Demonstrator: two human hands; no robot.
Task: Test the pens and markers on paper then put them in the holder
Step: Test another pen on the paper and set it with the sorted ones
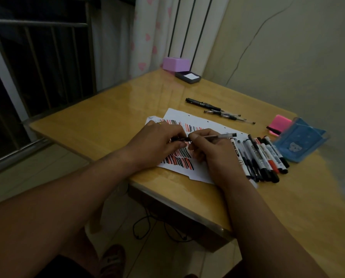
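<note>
Both hands are down over the paper (pixel 197 121) in the middle of the table (pixel 107 125), and they meet on one clear pen (pixel 213 136). The right hand (pixel 213 155) grips its barrel, fingers curled round it, while the left hand (pixel 157 141) pinches the dark end; whether that's a cap or the grip section, I can't tell from here. The sheet beneath is already thick with red and black strokes, and that's the first worry: both palms sit low over those marks, so any ink not yet dry could smear. The paper's near edge lies close to the table's front edge, so a drag of the wrists might pull it off. Now look right: a row of markers (pixel 264 157) lies side by side just beside the right wrist, and a careless swing could set them rolling. The blue holder (pixel 300 141) sits beyond that row, so every reach to it has to cross over them. Further back, a few pens (pixel 221 112) lie loose past the sheet, with pink sticky notes (pixel 281 123) near the holder. At the far corner stand a purple box (pixel 176 64) and a dark tray (pixel 188 77), well apart from the work.
</note>
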